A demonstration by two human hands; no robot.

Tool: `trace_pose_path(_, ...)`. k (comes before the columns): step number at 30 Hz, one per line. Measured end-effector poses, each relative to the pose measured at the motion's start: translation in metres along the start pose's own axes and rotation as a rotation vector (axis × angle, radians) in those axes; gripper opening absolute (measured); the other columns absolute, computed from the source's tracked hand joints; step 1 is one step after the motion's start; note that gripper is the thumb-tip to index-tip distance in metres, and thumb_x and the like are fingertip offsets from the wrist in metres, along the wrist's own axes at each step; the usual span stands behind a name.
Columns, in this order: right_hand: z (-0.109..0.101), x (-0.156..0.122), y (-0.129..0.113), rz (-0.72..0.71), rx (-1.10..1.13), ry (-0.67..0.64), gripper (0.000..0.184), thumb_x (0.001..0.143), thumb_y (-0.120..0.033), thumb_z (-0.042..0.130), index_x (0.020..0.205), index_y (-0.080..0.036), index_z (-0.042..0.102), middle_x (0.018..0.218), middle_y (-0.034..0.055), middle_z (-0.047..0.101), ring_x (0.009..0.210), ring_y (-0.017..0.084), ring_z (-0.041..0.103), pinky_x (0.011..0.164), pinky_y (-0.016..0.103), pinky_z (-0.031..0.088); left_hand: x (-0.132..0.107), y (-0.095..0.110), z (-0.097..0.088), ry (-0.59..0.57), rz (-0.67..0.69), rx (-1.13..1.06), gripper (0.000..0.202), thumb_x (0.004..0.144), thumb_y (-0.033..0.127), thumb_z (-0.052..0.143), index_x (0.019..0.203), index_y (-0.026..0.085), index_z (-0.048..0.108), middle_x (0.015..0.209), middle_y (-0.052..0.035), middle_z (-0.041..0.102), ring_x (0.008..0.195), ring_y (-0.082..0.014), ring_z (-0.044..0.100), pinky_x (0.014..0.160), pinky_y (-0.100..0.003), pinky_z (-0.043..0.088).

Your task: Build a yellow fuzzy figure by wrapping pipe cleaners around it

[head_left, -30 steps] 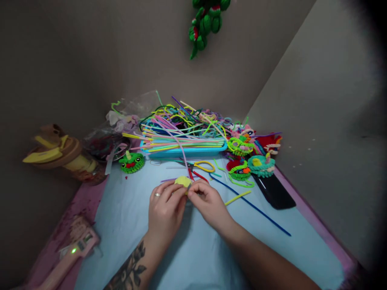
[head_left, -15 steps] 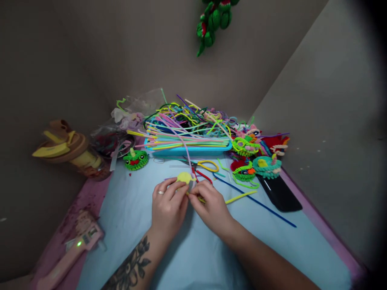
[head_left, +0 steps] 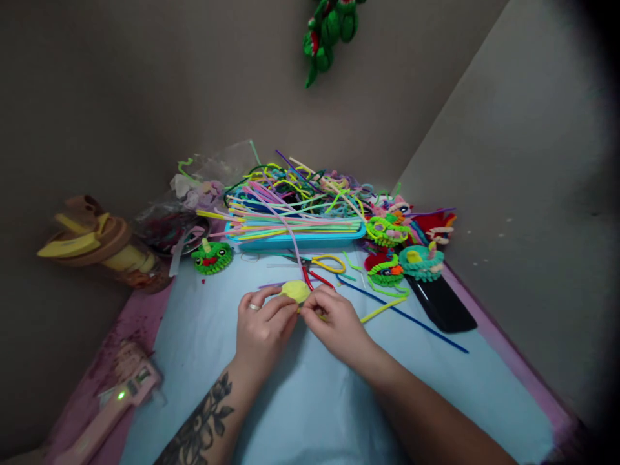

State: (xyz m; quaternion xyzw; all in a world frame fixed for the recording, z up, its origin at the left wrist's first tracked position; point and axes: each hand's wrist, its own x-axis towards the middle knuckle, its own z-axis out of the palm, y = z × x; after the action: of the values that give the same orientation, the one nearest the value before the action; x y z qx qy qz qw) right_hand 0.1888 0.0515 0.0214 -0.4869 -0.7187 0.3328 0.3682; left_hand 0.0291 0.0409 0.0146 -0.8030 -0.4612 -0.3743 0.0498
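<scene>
My left hand (head_left: 265, 320) is closed on a small round yellow pipe cleaner piece (head_left: 295, 291), which shows above its fingertips. Close beside it, my right hand (head_left: 334, 320) pinches at the lower edge of that piece, thumb and forefinger together. A yellow pipe cleaner (head_left: 385, 310) sticks out to the right from behind the right hand; where its other end goes is hidden. Just beyond the hands lie red-handled pliers (head_left: 320, 279) and yellow-handled scissors (head_left: 330, 263). A long blue pipe cleaner (head_left: 411, 320) runs diagonally at the right.
A blue tray (head_left: 300, 241) heaped with pipe cleaners stands at the back. Finished fuzzy heads, one green (head_left: 213, 258) and one teal (head_left: 421, 263), sit either side. A black phone (head_left: 445, 307) lies right, a pink glue gun (head_left: 119, 403) left, near a lidded cup (head_left: 111, 248).
The yellow piece has turned in my fingers and its face now looks more rounded. Both hands stay close together. The whole view has shifted slightly.
</scene>
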Motion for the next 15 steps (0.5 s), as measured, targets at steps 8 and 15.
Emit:
trace_pose_path(8, -0.0050, 0.0008, 0.0031, -0.034, -0.006, -0.080, 0.013, 0.078, -0.011, 0.053, 0.068, -0.019, 0.054, 0.074, 0.0010, 0.055, 0.074, 0.014, 0.054, 0.066, 0.026, 0.041, 0.0020, -0.0017, -0.0016, -0.065, 0.038, -0.044, 0.009, 0.081, 0.017, 0.060, 0.074, 0.021, 0.064, 0.076, 0.0014, 0.070, 0.080, -0.0178, 0.057, 0.077, -0.035, 0.033)
trace_pose_path(15, -0.0077, 0.0013, 0.0036, -0.092, -0.007, -0.104, 0.008, 0.079, -0.013, 0.055, 0.077, -0.020, 0.059, 0.081, 0.0024, 0.058, 0.081, 0.016, 0.055, 0.072, 0.028, 0.042, 0.0010, -0.0051, -0.0012, -0.087, 0.046, -0.013, 0.013, 0.083, 0.021, 0.057, 0.073, 0.021, 0.065, 0.072, -0.0006, 0.067, 0.077, -0.0166, 0.055, 0.075, -0.034, 0.034)
